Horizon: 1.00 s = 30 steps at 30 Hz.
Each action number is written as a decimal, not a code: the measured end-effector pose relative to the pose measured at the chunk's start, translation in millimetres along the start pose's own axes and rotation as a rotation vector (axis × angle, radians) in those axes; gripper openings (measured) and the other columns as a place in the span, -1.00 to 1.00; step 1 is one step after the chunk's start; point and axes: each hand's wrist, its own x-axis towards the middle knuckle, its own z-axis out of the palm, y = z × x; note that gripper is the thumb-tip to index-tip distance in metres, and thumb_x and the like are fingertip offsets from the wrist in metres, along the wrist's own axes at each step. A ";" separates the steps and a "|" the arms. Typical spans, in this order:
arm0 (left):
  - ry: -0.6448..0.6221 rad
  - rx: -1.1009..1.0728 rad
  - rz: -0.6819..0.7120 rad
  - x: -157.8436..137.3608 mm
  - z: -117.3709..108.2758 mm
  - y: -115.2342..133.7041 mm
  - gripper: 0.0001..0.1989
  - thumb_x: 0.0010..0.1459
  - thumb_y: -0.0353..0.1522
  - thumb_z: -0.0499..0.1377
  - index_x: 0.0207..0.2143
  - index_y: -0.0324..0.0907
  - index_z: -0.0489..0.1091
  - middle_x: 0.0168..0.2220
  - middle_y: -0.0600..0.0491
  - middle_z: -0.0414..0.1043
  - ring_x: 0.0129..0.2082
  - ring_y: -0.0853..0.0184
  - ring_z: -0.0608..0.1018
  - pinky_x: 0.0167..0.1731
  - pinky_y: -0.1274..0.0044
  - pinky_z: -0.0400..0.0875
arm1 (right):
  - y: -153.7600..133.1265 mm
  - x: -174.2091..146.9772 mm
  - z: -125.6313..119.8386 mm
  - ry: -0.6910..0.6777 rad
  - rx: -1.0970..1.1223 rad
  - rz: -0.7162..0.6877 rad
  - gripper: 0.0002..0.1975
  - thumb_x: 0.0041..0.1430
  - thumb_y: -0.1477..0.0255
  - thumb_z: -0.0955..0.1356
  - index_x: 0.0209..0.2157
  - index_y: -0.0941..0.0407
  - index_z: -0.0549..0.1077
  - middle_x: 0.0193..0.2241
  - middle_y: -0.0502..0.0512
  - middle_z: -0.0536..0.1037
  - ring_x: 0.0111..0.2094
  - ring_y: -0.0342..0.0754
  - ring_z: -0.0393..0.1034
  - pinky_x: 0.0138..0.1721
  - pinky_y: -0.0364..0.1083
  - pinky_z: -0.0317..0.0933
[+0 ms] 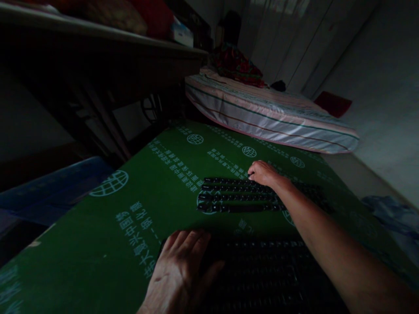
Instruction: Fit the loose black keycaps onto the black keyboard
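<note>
Rows of loose black keycaps [235,197] are laid out on the green board [131,244] in keyboard order. My right hand [262,173] reaches over them to the far row and pinches a small black keycap [250,175] between thumb and fingers. Closer to me lies a black keyboard base [258,274], dark, with lines of small key posts faintly visible. My left hand [183,261] rests flat on its left end, fingers stretched out and thumb apart. My right forearm covers part of the keycap rows and the base's right side.
A bed with a striped cover [268,113] stands beyond the board. To the left are a dark table [147,56] and a blue plastic container [59,187]. Bluish cloth or plastic [393,218] lies on the floor at right, near the pale wall [382,87].
</note>
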 end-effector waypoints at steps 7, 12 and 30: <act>-0.003 0.004 0.011 0.4 0.2 -0.3 -0.65 0.08 -0.17 0.15 -0.16 -0.21 0.40 -0.24 -0.06 0.50 -0.29 0.19 0.51 -0.24 0.28 0.42 | -0.7 1.8 1.5 0.009 -0.020 -0.029 -0.88 0.01 0.49 0.40 -0.36 0.12 0.57 -0.22 0.15 0.55 -0.14 -0.01 0.41 -0.20 -0.13 0.23; -0.007 0.008 0.024 1.8 -1.2 -0.5 -0.65 0.09 -0.17 0.15 -0.17 -0.22 0.40 -0.26 -0.05 0.50 -0.31 0.19 0.51 -0.27 0.28 0.42 | 1.5 4.1 1.7 0.033 -0.032 -0.123 -0.93 0.01 0.53 0.37 -0.45 0.16 0.55 -0.26 0.18 0.53 -0.13 0.00 0.38 -0.17 -0.13 0.22; -0.145 -0.063 -0.033 3.0 -3.9 7.6 -0.59 0.14 -0.08 0.07 -0.14 -0.21 0.37 -0.21 -0.05 0.46 -0.24 0.19 0.46 -0.17 0.27 0.33 | -41.2 -150.7 9.7 0.293 0.350 -0.658 -0.88 0.12 0.56 0.32 -0.31 0.15 0.49 -0.10 0.18 0.49 0.12 0.06 0.21 0.09 0.13 0.22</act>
